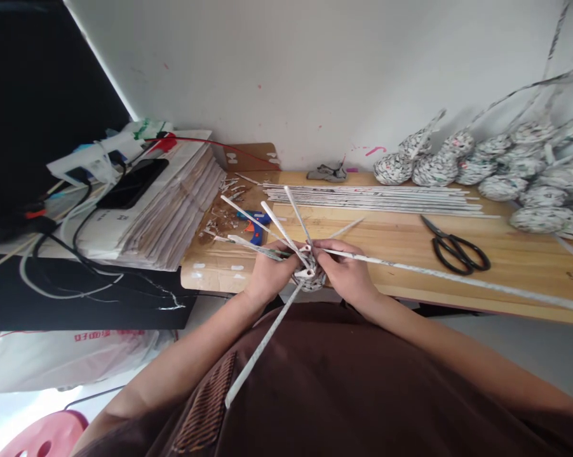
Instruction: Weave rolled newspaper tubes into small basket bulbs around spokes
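Between my two hands sits a small woven newspaper piece (310, 280), held over the table's front edge close to my body. Several rolled paper tubes (279, 223) fan out from it, and one long tube (424, 270) runs off to the right. My left hand (274, 270) is closed round the piece's left side. On the opposite side my right hand (346, 270) grips it too, with thumb and fingers near the base of the long tube. My fingers partly hide the weave.
Behind the hands lies a row of paper tubes (377, 199). Black-handled scissors (458, 251) rest at right, and a blue glue gun (258, 227) at left. Woven gourd shapes (424, 158) line the wall. A tall paper stack (172, 209) with cables and a phone (134, 183) stands far left.
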Motion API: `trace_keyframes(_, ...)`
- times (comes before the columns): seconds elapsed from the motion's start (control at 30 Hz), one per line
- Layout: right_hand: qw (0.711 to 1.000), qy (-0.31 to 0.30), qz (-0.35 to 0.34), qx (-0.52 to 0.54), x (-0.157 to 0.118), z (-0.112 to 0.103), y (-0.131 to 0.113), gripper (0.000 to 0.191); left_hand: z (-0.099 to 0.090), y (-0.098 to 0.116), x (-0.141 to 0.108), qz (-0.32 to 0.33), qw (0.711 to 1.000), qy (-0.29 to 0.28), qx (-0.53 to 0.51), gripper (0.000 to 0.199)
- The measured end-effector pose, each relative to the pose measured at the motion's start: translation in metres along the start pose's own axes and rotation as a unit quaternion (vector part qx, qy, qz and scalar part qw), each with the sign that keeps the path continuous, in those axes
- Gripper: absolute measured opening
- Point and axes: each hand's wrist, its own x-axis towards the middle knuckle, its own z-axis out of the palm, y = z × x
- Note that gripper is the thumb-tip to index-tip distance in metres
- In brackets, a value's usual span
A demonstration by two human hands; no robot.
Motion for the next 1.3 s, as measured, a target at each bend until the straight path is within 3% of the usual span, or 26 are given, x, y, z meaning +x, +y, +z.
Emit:
trace_keyframes(0.1,1.0,-0.005,0.01,0.014,0.0,0.001,0.002,0.02,0.0,-0.005,0.002,-0.013,0.999,-0.012,-0.035,0.021)
trace_keyframes(0.33,0.999,-0.005,-0.017,0.03,-0.002,0.003,0.004,0.015,0.008,-0.008,0.003,-0.021,0.996,0.042,-0.082,0.023)
trace_keyframes(0.77,0.997,-0.006,-0.074,0.025,-0.006,-0.003,0.005,0.014,0.006,-0.008,0.004,-0.008,0.995,-0.006,-0.1,0.02)
trace_keyframes(0.9,0.996,0.011,-0.089,0.0,-0.008,-0.007,0.001,0.007,0.008,-0.006,0.004,-0.015,0.994,0.005,-0.11,0.023)
trace_keyframes(1.07,0.996,-0.02,-0.085,-0.022,-0.012,-0.01,-0.008,0.007,0.012,0.001,0.004,-0.056,0.992,0.015,-0.114,0.024)
trace_keyframes(1.3,0.994,-0.031,-0.103,-0.011,-0.012,-0.013,-0.003,0.01,0.015,-0.005,0.001,0.009,0.992,0.044,-0.119,0.022)
